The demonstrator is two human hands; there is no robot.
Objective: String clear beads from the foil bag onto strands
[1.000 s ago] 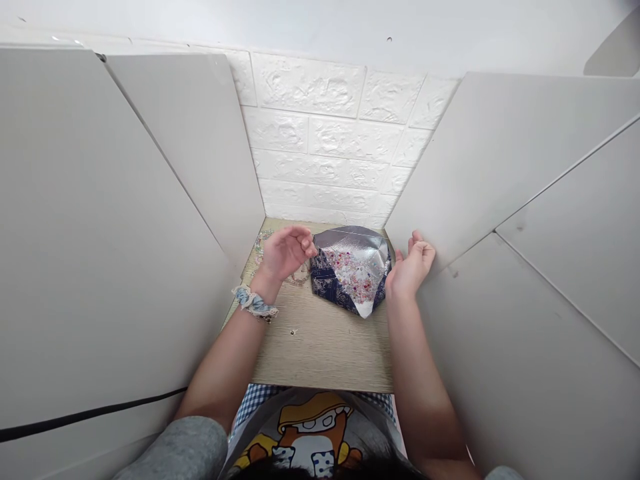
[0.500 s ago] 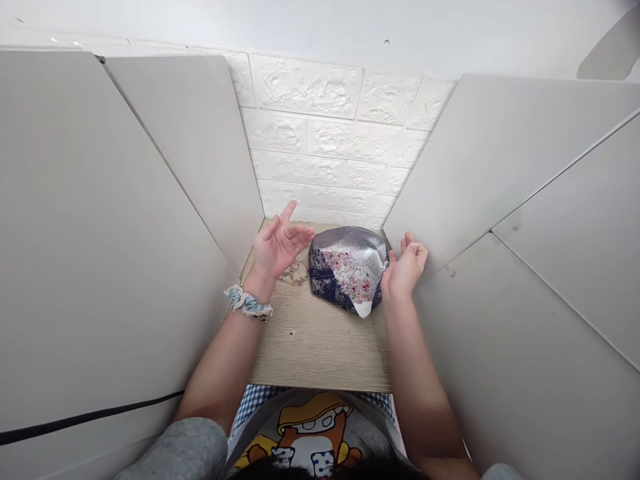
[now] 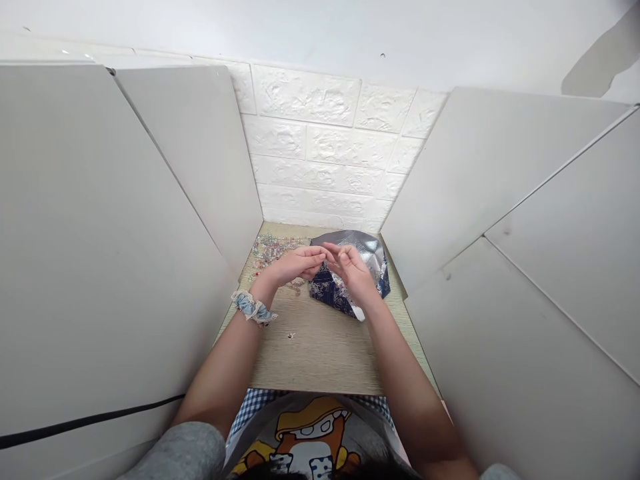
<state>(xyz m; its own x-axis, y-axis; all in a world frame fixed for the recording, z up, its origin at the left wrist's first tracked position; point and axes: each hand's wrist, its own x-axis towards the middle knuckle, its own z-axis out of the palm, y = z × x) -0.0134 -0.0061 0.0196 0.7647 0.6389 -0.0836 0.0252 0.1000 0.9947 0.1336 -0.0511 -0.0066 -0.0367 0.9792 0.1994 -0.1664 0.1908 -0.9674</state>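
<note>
Bringing both hands together over the far end of the wood-grain laminate worktop (image 3: 315, 357), the person has the left hand (image 3: 295, 265) and right hand (image 3: 353, 272) curled narrow, fingertips meeting in a small pinch; whether anything tiny sits between them is impossible to tell. Just below the right hand, a crumpled pouch (image 3: 371, 252) lies flat near the foam brick wall (image 3: 320, 157), its silvery foil sheen set against navy patterned fabric, with a white tip at the near corner. A scatter of small glittery beads (image 3: 273, 252) stays spread loose beyond the left hand, and none are visibly gathered on the pouch. A frilled blue fabric scrunchie (image 3: 253, 308) circles the left wrist, while smooth white panels (image 3: 150, 200) stand along both sides.
</note>
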